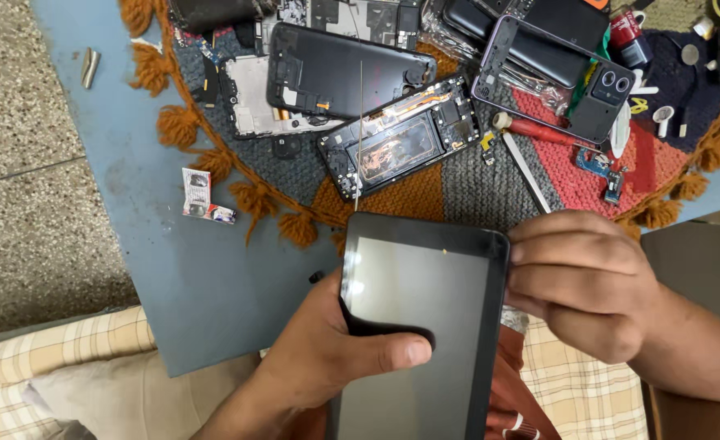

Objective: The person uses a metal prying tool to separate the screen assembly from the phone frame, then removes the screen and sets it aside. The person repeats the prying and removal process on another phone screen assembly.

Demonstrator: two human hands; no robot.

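Over the lap, left hand (327, 358) grips a black tablet (413, 326); right hand (584, 281) seemingly pinches its edge.

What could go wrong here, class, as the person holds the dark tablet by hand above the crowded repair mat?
1. The tablet is held only by the left hand and right hand, off the table; it might slip.
2. The opened phone and red screwdriver lie just beyond it, so a careless swing could knock them.
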